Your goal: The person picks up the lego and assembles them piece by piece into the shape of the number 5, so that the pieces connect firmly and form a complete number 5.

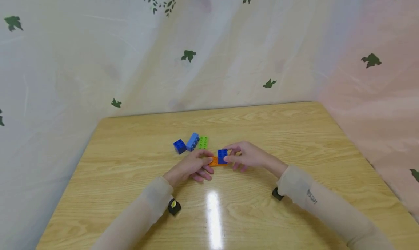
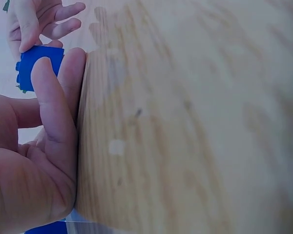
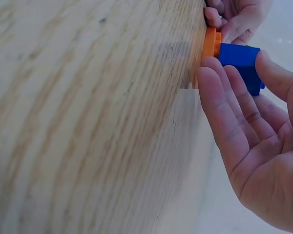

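Observation:
A flat orange building-block plate (image 1: 214, 161) lies on the table. My left hand (image 1: 192, 164) holds its left end between thumb and forefinger, the other fingers loosely spread. Over the right part of the plate is a dark blue brick (image 1: 222, 156), studs up. My right hand (image 1: 248, 156) pinches this brick between thumb and fingers. In the right wrist view the blue brick (image 3: 240, 61) sits against the studs of the orange plate (image 3: 209, 45); whether it is fully pressed down I cannot tell. The left wrist view hides the plate behind my left fingers (image 2: 56, 107).
Behind my left hand are another dark blue brick (image 1: 179, 146), a lighter blue brick (image 1: 192, 141) lying on its side and a light green plate (image 1: 203, 142). The wooden table (image 1: 268, 128) ends at a patterned cloth backdrop (image 1: 226, 86).

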The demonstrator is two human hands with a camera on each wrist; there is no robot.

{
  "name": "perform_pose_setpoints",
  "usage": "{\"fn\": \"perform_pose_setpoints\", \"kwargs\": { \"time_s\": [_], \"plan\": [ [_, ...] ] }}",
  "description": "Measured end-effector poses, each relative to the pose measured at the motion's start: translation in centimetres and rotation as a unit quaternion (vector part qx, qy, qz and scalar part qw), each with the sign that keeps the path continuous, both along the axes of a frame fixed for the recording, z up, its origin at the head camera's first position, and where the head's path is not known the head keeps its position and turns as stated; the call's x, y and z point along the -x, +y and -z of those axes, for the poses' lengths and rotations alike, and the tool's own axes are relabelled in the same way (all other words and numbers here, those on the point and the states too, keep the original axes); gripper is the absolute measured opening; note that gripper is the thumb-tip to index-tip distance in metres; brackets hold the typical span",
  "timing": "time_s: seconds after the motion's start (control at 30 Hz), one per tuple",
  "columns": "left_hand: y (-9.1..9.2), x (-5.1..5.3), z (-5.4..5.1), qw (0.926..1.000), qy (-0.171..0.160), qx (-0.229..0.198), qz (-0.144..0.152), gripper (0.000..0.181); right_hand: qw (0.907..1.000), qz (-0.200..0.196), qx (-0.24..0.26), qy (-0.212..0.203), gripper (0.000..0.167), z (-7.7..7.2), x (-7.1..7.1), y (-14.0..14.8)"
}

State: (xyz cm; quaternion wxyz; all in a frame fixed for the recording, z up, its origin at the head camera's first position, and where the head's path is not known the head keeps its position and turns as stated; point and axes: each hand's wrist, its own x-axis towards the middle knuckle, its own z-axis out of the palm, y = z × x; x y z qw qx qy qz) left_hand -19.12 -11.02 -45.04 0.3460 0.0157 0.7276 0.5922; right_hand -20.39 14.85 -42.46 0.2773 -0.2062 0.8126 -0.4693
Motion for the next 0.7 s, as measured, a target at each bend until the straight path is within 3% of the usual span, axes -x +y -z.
{"fn": "perform_pose_setpoints", "kwargs": {
  "time_s": [0.7],
  "plan": [
    [0.05,0.09,0.00,1.0000,0.001,0.004,0.008,0.032,0.9993,-0.014,-0.035,0.005,0.054,-0.36,0.34,0.07]
  ]
}}
